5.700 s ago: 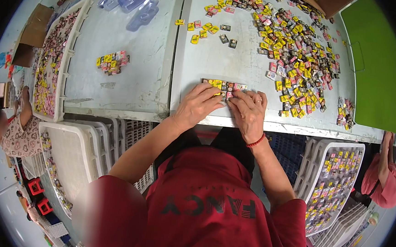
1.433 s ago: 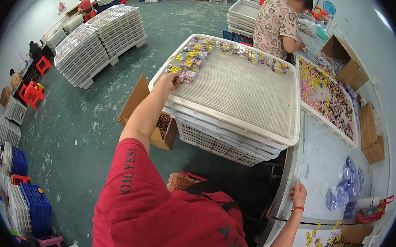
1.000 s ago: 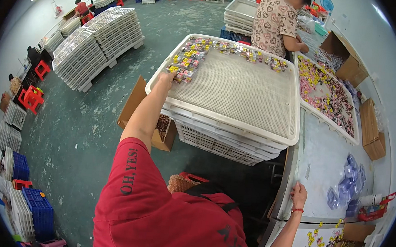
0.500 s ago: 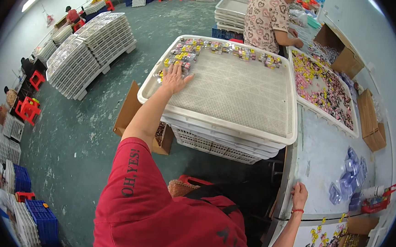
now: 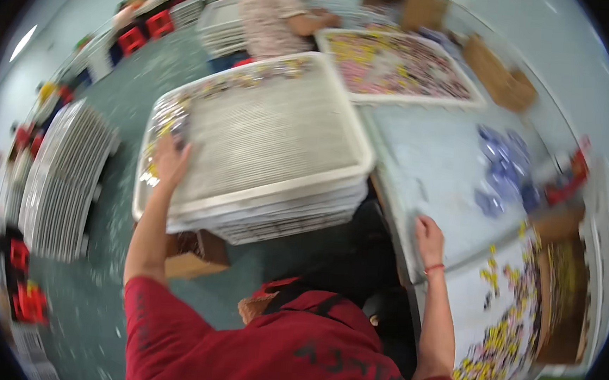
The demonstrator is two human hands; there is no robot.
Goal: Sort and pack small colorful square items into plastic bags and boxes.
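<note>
My left hand [image 5: 171,161] lies with its fingers stretched out at the left side of a large white mesh tray [image 5: 266,127]. Its fingertips are over small clear packs [image 5: 172,116] with yellow, pink and dark pieces, which line the tray's left and far sides. No pack shows gripped in it. At the edge of the white worktable [image 5: 420,152] is my right hand [image 5: 429,240], its fingers curled closed and nothing showing in them. Near it, loose small yellow, pink and dark pieces [image 5: 494,362] are spread on the table. Motion blurs the view.
More white trays [image 5: 296,214] are stacked beneath the mesh tray. Beyond it a co-worker [image 5: 267,18] stands beside another tray full of pieces [image 5: 398,66]. Clear plastic shells [image 5: 504,169] and a cardboard box [image 5: 568,300] are at the right. A tall tray stack [image 5: 57,187] stands on the left.
The view has swung, so the tray and table sit further left. My left hand stays at the tray's left side over the packs; my right hand is still at the table edge.
</note>
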